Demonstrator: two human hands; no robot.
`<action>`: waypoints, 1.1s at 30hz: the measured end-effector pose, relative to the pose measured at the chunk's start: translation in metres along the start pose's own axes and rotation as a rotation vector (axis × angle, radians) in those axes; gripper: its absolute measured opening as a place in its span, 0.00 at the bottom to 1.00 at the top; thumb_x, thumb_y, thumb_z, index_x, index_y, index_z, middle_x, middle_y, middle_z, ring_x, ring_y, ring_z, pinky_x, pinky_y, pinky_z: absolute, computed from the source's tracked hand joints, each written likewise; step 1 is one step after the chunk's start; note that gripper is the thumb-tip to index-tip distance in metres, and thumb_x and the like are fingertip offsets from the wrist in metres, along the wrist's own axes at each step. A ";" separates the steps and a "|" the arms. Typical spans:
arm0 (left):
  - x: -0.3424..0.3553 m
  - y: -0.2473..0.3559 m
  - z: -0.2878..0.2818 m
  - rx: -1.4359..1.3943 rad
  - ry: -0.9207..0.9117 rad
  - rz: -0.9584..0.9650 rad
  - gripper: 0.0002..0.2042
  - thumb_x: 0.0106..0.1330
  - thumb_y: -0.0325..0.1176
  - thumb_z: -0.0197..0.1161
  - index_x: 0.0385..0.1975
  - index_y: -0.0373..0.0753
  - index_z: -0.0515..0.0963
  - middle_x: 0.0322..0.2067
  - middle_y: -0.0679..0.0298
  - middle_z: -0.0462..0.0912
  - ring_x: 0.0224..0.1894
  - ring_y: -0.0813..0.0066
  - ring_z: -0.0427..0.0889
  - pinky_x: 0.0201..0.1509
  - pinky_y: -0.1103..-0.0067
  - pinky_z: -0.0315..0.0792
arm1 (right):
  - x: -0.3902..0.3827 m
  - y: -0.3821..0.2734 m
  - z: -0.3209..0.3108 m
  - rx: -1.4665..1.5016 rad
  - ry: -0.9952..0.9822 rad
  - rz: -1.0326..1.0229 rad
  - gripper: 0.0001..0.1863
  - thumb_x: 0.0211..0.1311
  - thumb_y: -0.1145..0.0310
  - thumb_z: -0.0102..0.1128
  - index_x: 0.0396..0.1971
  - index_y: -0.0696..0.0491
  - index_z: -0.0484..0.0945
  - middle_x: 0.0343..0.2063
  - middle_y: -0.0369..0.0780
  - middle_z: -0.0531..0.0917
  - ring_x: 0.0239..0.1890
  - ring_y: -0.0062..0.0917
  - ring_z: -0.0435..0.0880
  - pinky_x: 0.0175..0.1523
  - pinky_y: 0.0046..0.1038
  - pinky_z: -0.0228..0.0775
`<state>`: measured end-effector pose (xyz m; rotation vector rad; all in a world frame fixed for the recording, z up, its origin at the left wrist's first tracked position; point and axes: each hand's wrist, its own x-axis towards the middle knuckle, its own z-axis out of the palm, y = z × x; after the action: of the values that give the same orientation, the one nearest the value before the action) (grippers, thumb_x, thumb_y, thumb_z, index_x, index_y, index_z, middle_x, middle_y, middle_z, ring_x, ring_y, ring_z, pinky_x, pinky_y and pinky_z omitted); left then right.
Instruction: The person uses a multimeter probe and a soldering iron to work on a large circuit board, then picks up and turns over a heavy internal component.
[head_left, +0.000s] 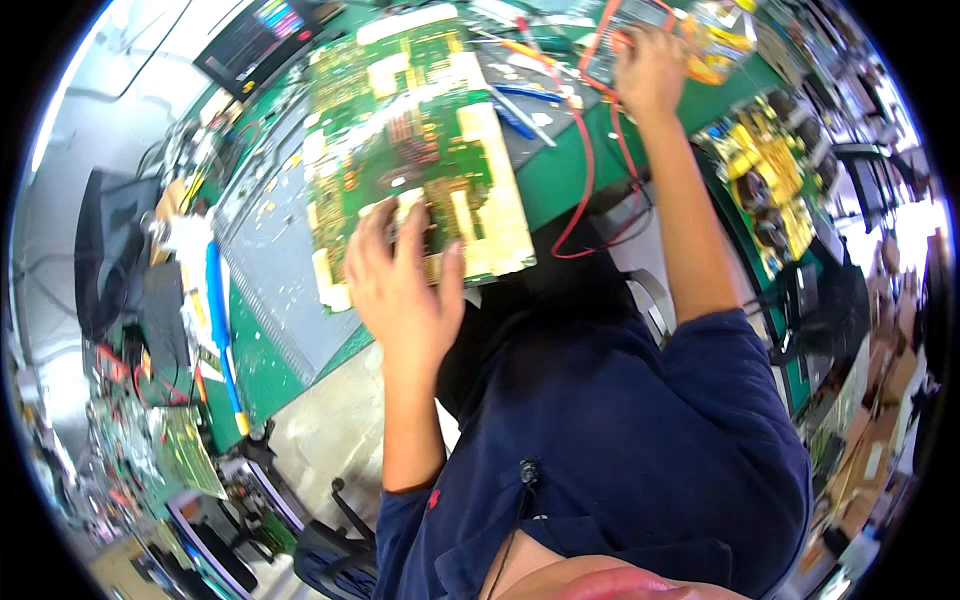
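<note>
A large green circuit board [400, 130] with gold and cream areas lies on the grey mat at the table's near side. My left hand [405, 290] rests on its lower part, fingers spread, thumb apart; it grips nothing. Farther off to the right, my right hand [652, 75] has its fingers bent around the near right side of an orange-edged multimeter [602, 55]. The fingertips are partly hidden. Red test leads [588, 170] run from the meter's area and loop down over the table's front edge.
Blue-handled tools [515, 118] lie right of the board. A clear bag with orange contents [718, 50] sits beyond my right hand. A component-filled board [765, 185] stands at right. At left are the grey mat [285, 240], a long blue tool [218, 300] and a dark screen [258, 45].
</note>
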<state>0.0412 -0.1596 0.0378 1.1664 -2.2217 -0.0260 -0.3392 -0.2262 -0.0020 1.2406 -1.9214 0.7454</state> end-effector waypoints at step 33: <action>-0.044 -0.051 -0.046 -0.055 0.012 -0.161 0.43 0.43 0.60 0.70 0.61 0.44 0.67 0.65 0.42 0.56 0.68 0.40 0.51 0.68 0.48 0.46 | -0.040 -0.148 -0.061 1.307 -0.609 0.257 0.29 0.67 0.65 0.54 0.64 0.62 0.58 0.62 0.50 0.65 0.63 0.34 0.66 0.64 0.32 0.59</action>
<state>0.1218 -0.1456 0.0376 1.3087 -2.0983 -0.1453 -0.1751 -0.2133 0.0129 2.1491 -2.0450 2.1592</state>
